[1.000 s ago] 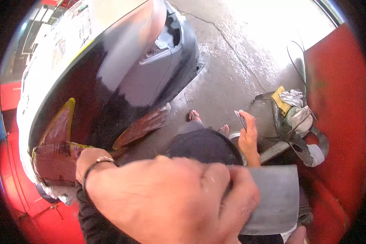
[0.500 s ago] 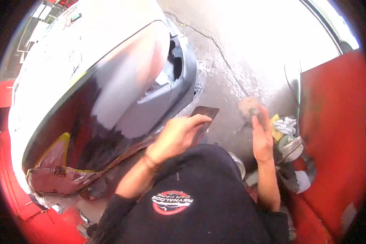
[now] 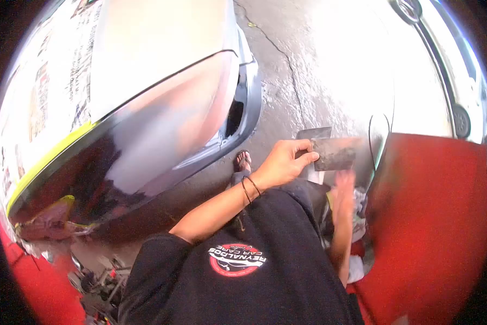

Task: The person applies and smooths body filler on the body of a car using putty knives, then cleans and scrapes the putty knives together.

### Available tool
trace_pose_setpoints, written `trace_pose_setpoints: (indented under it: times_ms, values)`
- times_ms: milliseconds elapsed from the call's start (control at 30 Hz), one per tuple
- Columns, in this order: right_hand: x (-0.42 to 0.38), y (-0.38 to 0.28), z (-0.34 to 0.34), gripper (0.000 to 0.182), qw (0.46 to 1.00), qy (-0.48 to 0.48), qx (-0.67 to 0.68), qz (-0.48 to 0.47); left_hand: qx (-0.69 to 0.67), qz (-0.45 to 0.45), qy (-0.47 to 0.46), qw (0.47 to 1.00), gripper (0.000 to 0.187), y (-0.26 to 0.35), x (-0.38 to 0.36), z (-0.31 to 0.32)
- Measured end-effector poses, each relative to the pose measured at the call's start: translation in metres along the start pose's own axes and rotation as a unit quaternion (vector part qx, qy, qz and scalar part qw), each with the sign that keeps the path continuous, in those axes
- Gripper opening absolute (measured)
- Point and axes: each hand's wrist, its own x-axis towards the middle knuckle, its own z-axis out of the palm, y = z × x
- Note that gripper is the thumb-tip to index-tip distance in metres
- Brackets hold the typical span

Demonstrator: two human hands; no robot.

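My left hand pinches a thin, mottled grey-brown rectangular sheet between thumb and fingers. It resembles worn sandpaper, but its kind is not certain. Behind those fingers shows a second dark flat piece with a rounded corner; whether the same hand grips it is hidden. Just below the sheet's right part, my right hand is smeared by motion, so its fingers cannot be read. To the left stands a car body panel with patches of grey, dark and reddish finish.
Newspaper masking and yellow-green tape border the panel. A red panel rises on the right, with cloths beside it. A foot rests on the cracked floor. Another car stands at the far right.
My left hand has moved right and now holds the mottled sheet out in front. The right hand has dropped lower, and the brownish piece it held is no longer seen in it. The view has shifted.
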Motion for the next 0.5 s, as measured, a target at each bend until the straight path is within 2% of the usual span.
trace_pose_setpoints:
  times_ms: [33,67,100,133,167,200,233,267,300,333,400,500]
  values:
    - [0.007,0.020,-0.039,0.059,0.986,-0.052,-0.148,0.052,0.030,0.012,0.028,0.999,0.022,-0.001,0.013,-0.003]
    - [0.014,0.039,-0.078,0.053,0.937,-0.121,-0.316,0.084,0.118,0.011,0.042,0.992,0.015,-0.002,0.022,-0.008]
    - [0.021,0.058,-0.117,0.049,0.864,-0.198,-0.453,0.095,0.179,0.049,0.076,0.980,0.014,-0.008,0.027,-0.010]
    - [0.010,0.041,-0.122,0.037,0.879,-0.186,-0.434,0.063,0.238,0.081,0.107,0.962,0.014,-0.016,0.029,-0.009]
    - [0.020,0.017,-0.146,0.035,0.853,-0.266,-0.423,0.146,0.298,0.109,0.135,0.939,0.013,-0.021,0.030,-0.007]
    - [0.039,-0.016,-0.161,0.034,0.816,-0.340,-0.409,0.227,0.286,0.107,0.157,0.939,0.014,-0.020,0.028,-0.006]
    - [0.036,-0.088,-0.152,0.033,0.824,-0.281,-0.426,0.247,0.325,0.093,0.185,0.923,0.013,-0.022,0.023,-0.002]
    - [0.068,-0.129,-0.158,0.031,0.804,-0.414,-0.253,0.343,0.327,0.075,0.228,0.914,0.012,-0.020,0.015,0.001]
    - [0.107,-0.169,-0.179,0.026,0.786,-0.443,-0.236,0.361,0.332,0.055,0.268,0.903,0.011,-0.017,0.004,0.007]
    - [0.139,-0.203,-0.180,0.027,0.786,-0.452,-0.242,0.346,0.333,0.023,0.305,0.892,0.011,-0.011,-0.009,0.014]
    - [0.184,-0.224,-0.135,0.028,0.802,-0.447,-0.328,0.222,0.362,-0.066,0.352,0.860,0.009,-0.006,-0.039,0.025]
    - [0.180,-0.170,-0.009,0.030,0.772,-0.524,-0.355,0.063,0.375,-0.215,0.432,0.792,0.009,-0.011,-0.092,0.051]
